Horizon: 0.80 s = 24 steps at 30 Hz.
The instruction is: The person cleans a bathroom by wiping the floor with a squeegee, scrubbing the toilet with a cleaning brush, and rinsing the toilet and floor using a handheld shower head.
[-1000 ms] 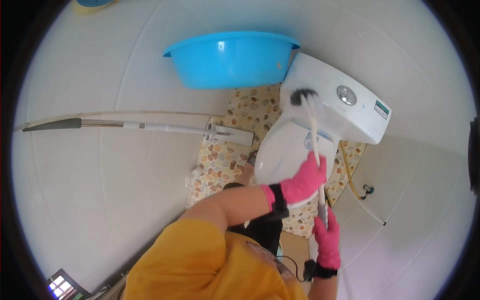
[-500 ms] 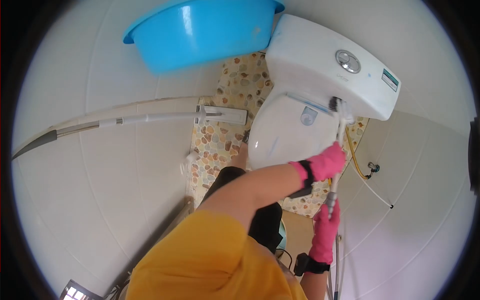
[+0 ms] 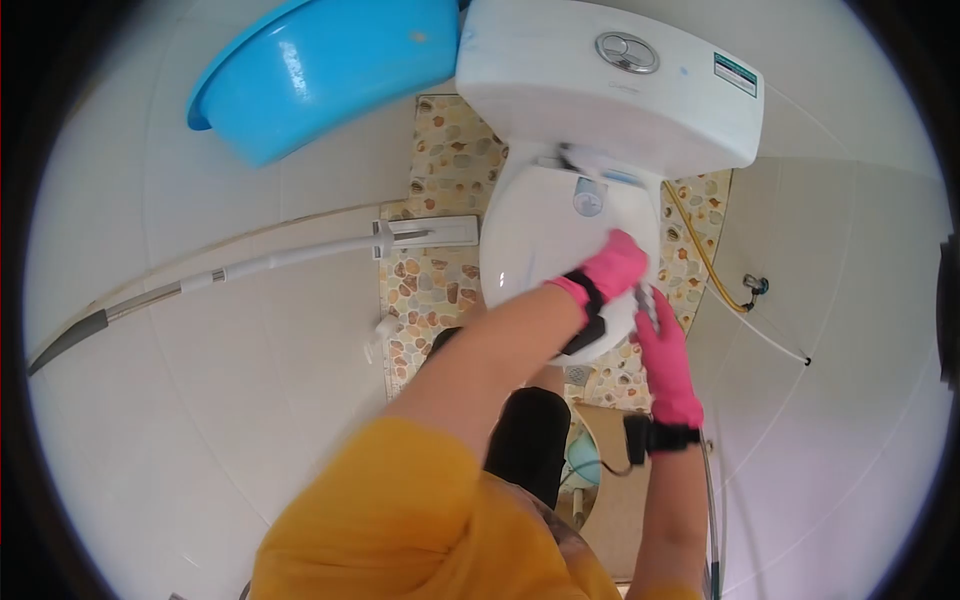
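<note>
In a pink glove, my left hand [image 3: 612, 266] is closed around the shaft of a long-handled brush, above the toilet lid [image 3: 540, 235]. My right hand [image 3: 665, 355], also gloved in pink, grips the brush's grey handle end [image 3: 645, 300] lower down, beside the lid's front right edge. Blurred by motion, the brush head [image 3: 575, 160] is at the hinge area between the closed lid and the white tank [image 3: 600, 100]. Part of the shaft is smeared or hidden by my left hand.
A blue basin [image 3: 330, 75] stands left of the tank. A flat mop [image 3: 455, 232] lies on the pebble-patterned floor [image 3: 450, 150], its pole [image 3: 260, 265] along the left wall. A yellow hose [image 3: 697, 245] runs to a wall valve [image 3: 755, 288] on the right.
The brush head has moved from the tank's front, to the hinge's right side, then left along the hinge. Both hands moved with it. The view has shifted, so the toilet and basin appear higher and further left.
</note>
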Motion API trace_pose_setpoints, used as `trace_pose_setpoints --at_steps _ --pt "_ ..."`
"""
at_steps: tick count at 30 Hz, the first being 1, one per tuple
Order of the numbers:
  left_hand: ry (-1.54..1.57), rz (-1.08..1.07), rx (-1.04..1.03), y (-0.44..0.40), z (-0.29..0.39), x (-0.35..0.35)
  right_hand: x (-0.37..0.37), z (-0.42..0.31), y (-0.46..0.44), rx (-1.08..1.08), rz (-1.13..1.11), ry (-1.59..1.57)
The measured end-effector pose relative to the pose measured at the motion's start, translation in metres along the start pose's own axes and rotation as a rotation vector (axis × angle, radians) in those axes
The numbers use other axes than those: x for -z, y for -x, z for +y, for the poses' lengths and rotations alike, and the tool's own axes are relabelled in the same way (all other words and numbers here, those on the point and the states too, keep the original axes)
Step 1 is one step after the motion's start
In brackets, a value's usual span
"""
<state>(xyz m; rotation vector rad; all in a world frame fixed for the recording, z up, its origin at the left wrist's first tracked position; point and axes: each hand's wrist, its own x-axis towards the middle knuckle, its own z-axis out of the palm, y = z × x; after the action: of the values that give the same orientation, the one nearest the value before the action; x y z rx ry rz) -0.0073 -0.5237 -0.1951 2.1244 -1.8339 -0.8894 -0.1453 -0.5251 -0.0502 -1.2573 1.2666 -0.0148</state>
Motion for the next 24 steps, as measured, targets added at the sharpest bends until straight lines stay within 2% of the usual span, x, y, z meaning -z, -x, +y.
trace_pose_setpoints --at_steps 1,2,3,5,7,8,9,10,11,13,15,17,19,21,23,24 --pt "0.497 -0.024 0.107 -0.019 0.016 -0.045 0.011 0.003 0.017 -0.048 0.071 0.036" --pt "0.203 -0.18 -0.039 -0.024 0.048 -0.008 0.02 0.0 0.03 -0.106 0.123 -0.01" --pt "0.026 -0.184 -0.174 -0.031 0.065 -0.005 0.025 -0.003 0.037 -0.157 0.174 -0.063" --pt "0.847 -0.173 0.559 -0.033 0.08 0.01 0.028 0.001 0.036 -0.116 0.185 -0.026" --pt "0.608 -0.172 0.086 -0.018 0.052 -0.001 0.022 0.01 0.039 -0.073 0.185 -0.015" --pt "0.936 -0.043 0.501 -0.009 0.049 0.003 0.014 0.017 0.042 0.035 0.175 0.088" --pt "1.261 -0.001 0.632 0.007 0.042 0.012 0.006 0.022 0.046 0.138 0.168 0.189" --pt "1.312 0.12 0.681 0.039 0.056 0.063 -0.001 0.022 0.053 0.22 0.155 0.224" --pt "1.273 0.107 0.673 0.06 0.063 0.085 -0.009 0.015 0.065 0.222 0.167 0.185" --pt "1.283 0.232 0.541 0.085 0.072 0.105 -0.021 0.006 0.089 0.326 0.164 0.032" --pt "1.218 0.182 0.508 0.084 0.065 0.1 -0.029 0.016 0.096 0.34 0.232 -0.016" --pt "1.159 0.148 0.444 0.062 0.051 0.096 -0.029 0.024 0.083 0.118 0.158 -0.089" --pt "0.977 0.02 0.704 0.035 0.04 0.089 -0.03 0.039 0.075 0.074 0.14 -0.187" --pt "0.999 0.014 0.636 0.053 0.044 0.093 -0.034 0.043 0.08 0.085 0.103 -0.318" --pt "1.036 0.12 0.378 0.071 0.066 0.111 -0.03 0.027 0.102 0.115 0.136 -0.477" --pt "1.038 0.105 0.413 0.078 0.077 0.122 -0.024 0.017 0.116 -0.022 0.036 -0.641"
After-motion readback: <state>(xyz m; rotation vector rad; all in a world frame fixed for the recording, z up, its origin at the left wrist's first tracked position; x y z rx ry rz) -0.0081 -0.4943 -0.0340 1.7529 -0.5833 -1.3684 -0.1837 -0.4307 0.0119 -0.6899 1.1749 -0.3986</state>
